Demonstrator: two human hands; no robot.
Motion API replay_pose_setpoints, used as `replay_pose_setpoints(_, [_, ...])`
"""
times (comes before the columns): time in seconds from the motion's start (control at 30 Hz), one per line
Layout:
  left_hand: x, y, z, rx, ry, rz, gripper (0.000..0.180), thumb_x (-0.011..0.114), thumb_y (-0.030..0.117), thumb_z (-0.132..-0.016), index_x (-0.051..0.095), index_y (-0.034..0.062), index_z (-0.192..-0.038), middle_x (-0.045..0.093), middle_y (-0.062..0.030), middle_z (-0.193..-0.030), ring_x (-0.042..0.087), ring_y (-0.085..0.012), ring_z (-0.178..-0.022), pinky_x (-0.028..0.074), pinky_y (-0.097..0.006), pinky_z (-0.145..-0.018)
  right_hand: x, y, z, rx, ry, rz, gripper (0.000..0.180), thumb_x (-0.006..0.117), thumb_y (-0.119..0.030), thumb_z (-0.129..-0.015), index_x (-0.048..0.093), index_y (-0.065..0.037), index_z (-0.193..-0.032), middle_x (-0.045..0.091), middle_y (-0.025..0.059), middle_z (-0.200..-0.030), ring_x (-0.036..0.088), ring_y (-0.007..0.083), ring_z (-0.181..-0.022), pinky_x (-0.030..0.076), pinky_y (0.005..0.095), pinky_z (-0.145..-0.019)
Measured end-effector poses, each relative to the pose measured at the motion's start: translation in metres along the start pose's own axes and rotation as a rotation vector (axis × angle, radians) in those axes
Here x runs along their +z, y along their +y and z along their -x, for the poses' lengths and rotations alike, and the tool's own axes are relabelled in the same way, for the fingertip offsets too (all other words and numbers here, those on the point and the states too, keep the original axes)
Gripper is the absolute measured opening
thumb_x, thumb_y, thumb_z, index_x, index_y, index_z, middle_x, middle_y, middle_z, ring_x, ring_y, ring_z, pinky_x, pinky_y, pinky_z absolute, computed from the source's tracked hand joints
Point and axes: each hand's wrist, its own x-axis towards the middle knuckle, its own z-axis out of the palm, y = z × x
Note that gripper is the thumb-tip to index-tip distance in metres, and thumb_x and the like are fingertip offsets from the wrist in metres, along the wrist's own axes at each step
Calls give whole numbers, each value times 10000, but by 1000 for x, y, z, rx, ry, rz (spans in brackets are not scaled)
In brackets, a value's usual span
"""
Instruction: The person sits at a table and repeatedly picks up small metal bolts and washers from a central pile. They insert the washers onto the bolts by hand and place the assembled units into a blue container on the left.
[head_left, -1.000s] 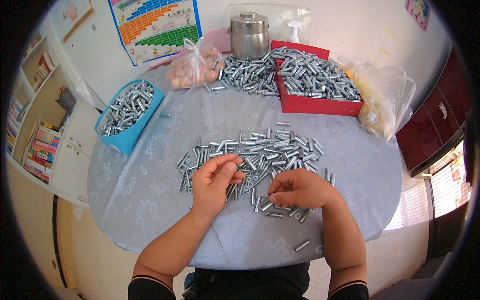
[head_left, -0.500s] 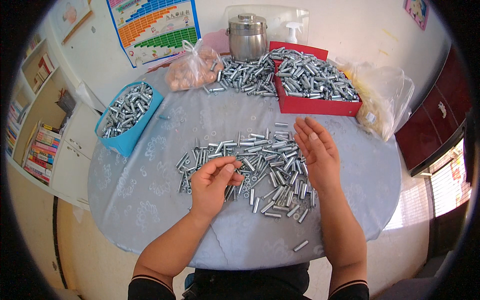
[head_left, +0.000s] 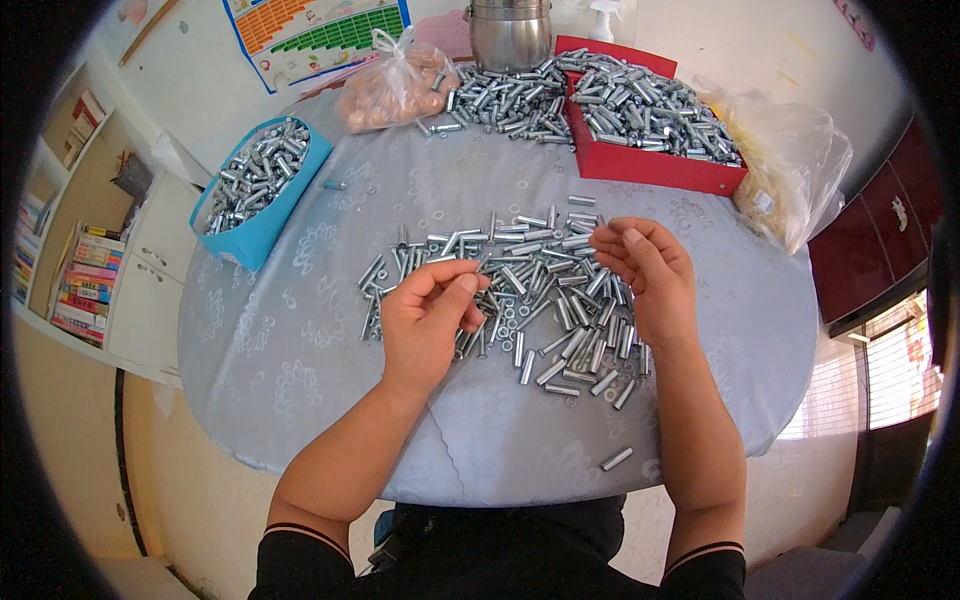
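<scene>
Across the middle of the table spreads a loose pile of metal sleeves and bolts [head_left: 575, 315], with small washers [head_left: 510, 312] among them. My left hand [head_left: 430, 315] hovers over the pile's left part, thumb and forefinger pinched together. Whatever is in that pinch is too small to make out. Over the right edge of the pile is my right hand [head_left: 655, 280], its fingers loosely bent and turned toward the left hand. I see nothing held in it. A single sleeve [head_left: 617, 459] lies apart near the table's front edge.
A blue bin [head_left: 262, 235] of metal parts stands at the left. At the back are a tied bag of brownish round things [head_left: 385, 100], a heap of bolts [head_left: 515, 105], a steel pot [head_left: 510, 35], a filled red box [head_left: 660, 172] and a clear plastic bag [head_left: 800, 170].
The view has tipped down, so the table sits higher in it. My right hand's fingers have bent from nearly straight and moved closer to the pile. My left hand keeps its pinch.
</scene>
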Motion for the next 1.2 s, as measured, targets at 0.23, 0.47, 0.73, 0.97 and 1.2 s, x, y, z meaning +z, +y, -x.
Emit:
replay_pose_setpoints(0.23, [2, -1, 3, -7, -94, -177, 150, 650, 66, -898, 683, 2, -1030, 677, -22, -822, 541, -33, -620, 425, -186, -533, 3, 1, 0, 10, -4, 46, 214, 537, -130, -962, 614, 38, -1069, 679, 136, -1006, 660, 198, -951, 536, 311, -845])
replay_pose_setpoints(0.47, [1, -8, 4, 60, -96, -236, 149, 659, 68, -895, 691, 9, -1029, 664, -8, -820, 502, -25, -599, 400, -182, -525, 3, 3, 0, 10, 1, 57, 193, 572, -125, -941, 627, 33, -1038, 683, 121, -963, 656, 173, -876, 532, 293, -797])
replay_pose_setpoints(0.73, [-2, -10, 0, 148, -114, -427, 132, 676, 57, -862, 702, 17, -985, 665, -25, -829, 555, -80, -662, 448, -227, -590, 15, -34, 21, 116, -76, 386, 153, 647, -141, -895, 661, 4, -945, 665, 33, -805, 585, 83, -685, 482, 239, -637])
replay_pose_setpoints(0.97, [5, -1, 6, 389, -297, -763, 117, 685, 72, -811, 704, 37, -921, 631, -78, -805, 596, -187, -684, 464, -297, -608, -2, -36, 82, 258, -192, 443, 126, 673, -111, -886, 668, 8, -928, 628, -7, -765, 560, 58, -678, 468, 223, -617])
replay_pose_setpoints(1.2, [9, 13, 15, 407, -394, -917, 103, 668, 103, -816, 697, 53, -900, 609, -84, -776, 597, -248, -708, 470, -347, -627, -28, -41, 111, 148, -422, 664, 162, 728, -108, -832, 681, -23, -962, 629, 9, -832, 555, 90, -725, 443, 246, -608])
